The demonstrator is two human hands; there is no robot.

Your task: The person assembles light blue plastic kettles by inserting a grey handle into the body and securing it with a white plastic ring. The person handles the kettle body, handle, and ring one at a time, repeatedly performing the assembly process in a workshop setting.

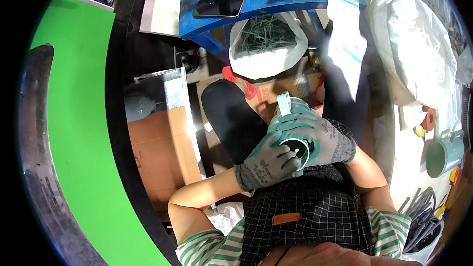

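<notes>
A pale green mug-like plastic cylinder (pixel 273 126) is in my gloved hands above my lap, with its round open mouth facing me. A light green handle-like loop (pixel 284 102) stands out at its far end. My left hand (pixel 268 161) grips the near rim from the left, fingers curled at the mouth. Wrapped over the top and right side is my right hand (pixel 315 137). Both hands wear grey and green gloves. A small pale tip (pixel 297 151) shows inside the dark mouth; I cannot make out what it is.
Ahead, a white sack (pixel 268 66) holds green strips beneath a blue bench (pixel 276 1) bearing a phone (pixel 218 8). Cardboard (pixel 162 152) and a green surface (pixel 81 133) lie left. To the right are a similar green mug (pixel 443 156), brown tape roll (pixel 428 118), plastic bag (pixel 419 44) and dark strips (pixel 424 221).
</notes>
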